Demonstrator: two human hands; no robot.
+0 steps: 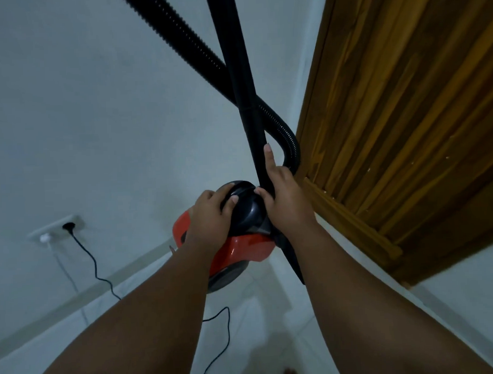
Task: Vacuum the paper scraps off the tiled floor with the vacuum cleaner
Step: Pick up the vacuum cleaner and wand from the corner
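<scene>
A red and black vacuum cleaner (242,248) stands in the corner on the white tiled floor (272,325). My left hand (212,213) grips the black handle on top of its body. My right hand (284,194) is wrapped around the rigid black tube (236,75), forefinger stretched along it. The tube rises out of the top of the frame. A ribbed black hose (184,35) loops behind the tube and curves down beside my right hand. No paper scraps show in this view.
A wooden door (404,111) stands close on the right. White walls meet in the corner behind the vacuum. A wall socket (56,228) at the left holds a black plug, whose cord (225,327) trails over the floor. A white cable hangs there too.
</scene>
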